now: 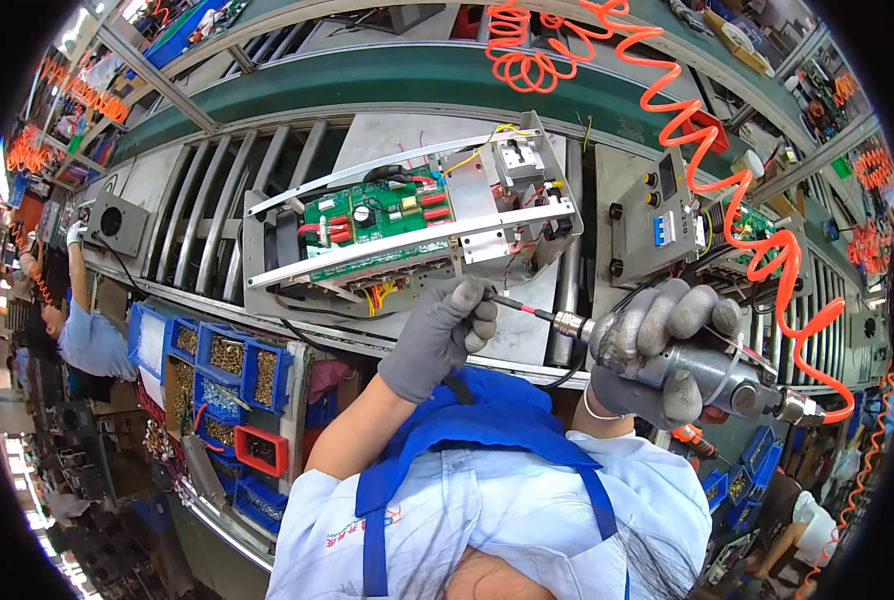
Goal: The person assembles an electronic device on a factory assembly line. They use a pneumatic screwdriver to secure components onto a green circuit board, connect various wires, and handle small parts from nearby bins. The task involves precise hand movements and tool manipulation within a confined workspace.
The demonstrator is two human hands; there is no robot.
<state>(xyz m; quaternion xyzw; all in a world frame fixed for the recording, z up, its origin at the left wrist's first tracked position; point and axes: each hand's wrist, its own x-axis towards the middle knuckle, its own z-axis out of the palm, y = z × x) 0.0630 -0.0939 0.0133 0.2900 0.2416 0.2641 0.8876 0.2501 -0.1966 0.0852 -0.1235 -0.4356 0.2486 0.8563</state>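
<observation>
My right hand (pixel 657 345), in a grey glove, is wrapped round a grey air screwdriver (pixel 712 378). From its collar a thin bit (pixel 525 307) points left, toward my other hand. My gloved left hand (pixel 445 335) is closed in a pinch at the bit's tip; whatever small thing is between the fingertips is hidden. Just beyond both hands lies an open metal chassis (pixel 267 262) with a green circuit board (pixel 375 215) inside. Two pale metal bars (pixel 407 241) run lengthwise over it, and wires show at its right end.
An orange coiled air hose (pixel 787 260) hangs at the right and joins the screwdriver. Another unit (pixel 657 225) with switches stands to the right on the roller conveyor (pixel 217 205). Blue bins (pixel 222 355) of screws and a red bin (pixel 262 452) sit at left. Another person (pixel 92 340) works far left.
</observation>
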